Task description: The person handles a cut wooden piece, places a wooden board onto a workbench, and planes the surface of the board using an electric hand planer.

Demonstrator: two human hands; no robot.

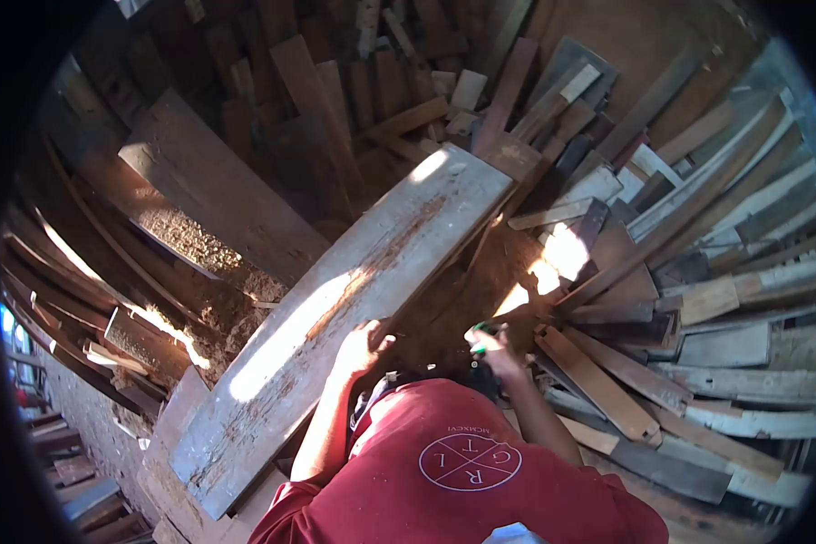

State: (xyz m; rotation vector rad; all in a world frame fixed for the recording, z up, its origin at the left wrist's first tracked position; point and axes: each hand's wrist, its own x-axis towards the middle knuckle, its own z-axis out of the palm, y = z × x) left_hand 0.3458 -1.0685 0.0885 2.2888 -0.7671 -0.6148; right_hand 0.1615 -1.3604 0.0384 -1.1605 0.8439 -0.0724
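Observation:
A long, thick wooden plank [385, 258] with a worn, pale grey face and a brown damaged streak lies slantwise in front of me. My left hand [361, 349] is at the plank's near edge, its thumb and fingers a little apart; whether it presses on the wood I cannot tell. To the right of the plank, close to my body, my right hand [493, 348] is closed around a small green object [482, 328]. That object is slightly blurred and mostly covered by the fingers, so its kind does not show.
A broad brown board [222, 195] slopes down toward the plank from the left. Wood shavings [190, 236] lie along another board there. Stacked timber offcuts [725, 354] crowd the right side, and more pieces [390, 82] are piled at the back. Sunlight patches fall across the plank.

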